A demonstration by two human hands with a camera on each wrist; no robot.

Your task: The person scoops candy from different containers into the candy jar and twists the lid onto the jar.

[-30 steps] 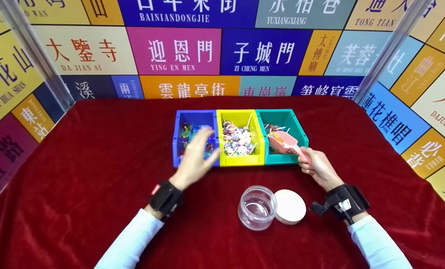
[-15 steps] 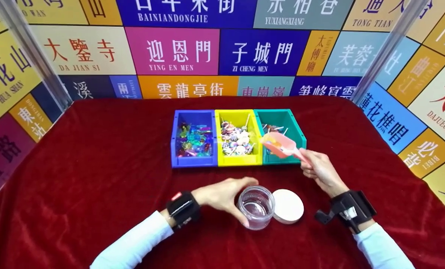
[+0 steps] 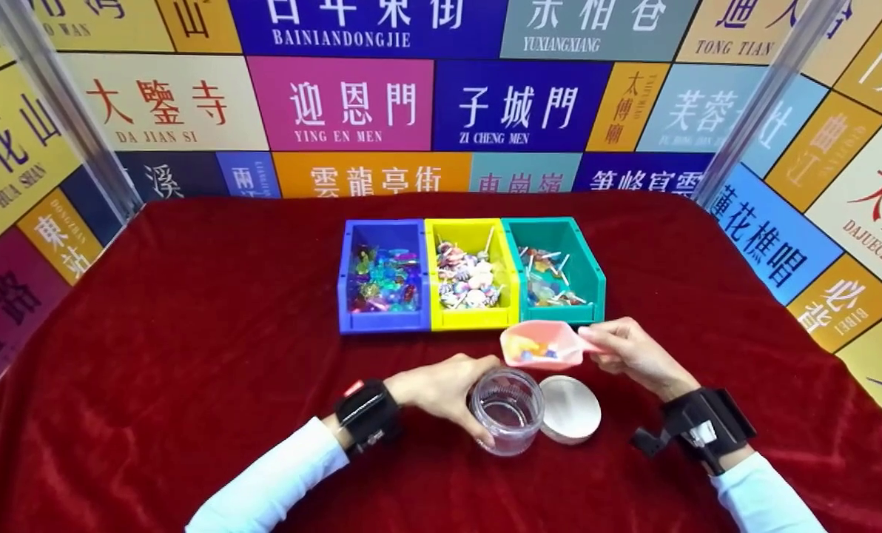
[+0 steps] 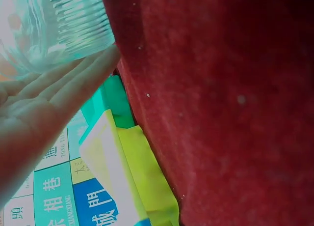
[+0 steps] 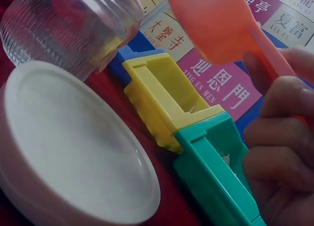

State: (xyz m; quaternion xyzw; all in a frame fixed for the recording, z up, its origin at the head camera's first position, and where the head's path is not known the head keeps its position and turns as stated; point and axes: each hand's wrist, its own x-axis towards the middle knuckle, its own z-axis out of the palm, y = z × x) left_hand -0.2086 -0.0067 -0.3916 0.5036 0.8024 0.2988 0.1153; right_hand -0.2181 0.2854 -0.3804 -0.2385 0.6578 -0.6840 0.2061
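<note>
My right hand (image 3: 637, 355) grips the handle of a pink scoop (image 3: 559, 364), which holds a few orange, white and blue candies. The scoop hovers above and just behind an uncapped clear jar (image 3: 511, 437). Around the jar's left side, my left hand (image 3: 441, 392) keeps its thumb in front and its fingers behind. In the left wrist view those fingers (image 4: 81, 81) lie along the ribbed wall of the jar. A white round lid (image 3: 573, 411) rests against the jar's right side. The right wrist view shows the scoop's underside raised above the lid.
Three joined bins stand behind the jar. The blue bin (image 3: 384, 323) has colourful translucent pieces, the yellow bin (image 3: 474, 320) has wrapped lollipops, and the green bin (image 3: 596, 285) has lollipops with white sticks. Dark red cloth (image 3: 189, 333) covers the table; printed panels (image 3: 352, 104) rise behind it.
My left hand has moved from over the blue bin to the jar and taken hold of it. The loaded scoop has come out of the green bin toward the jar.
</note>
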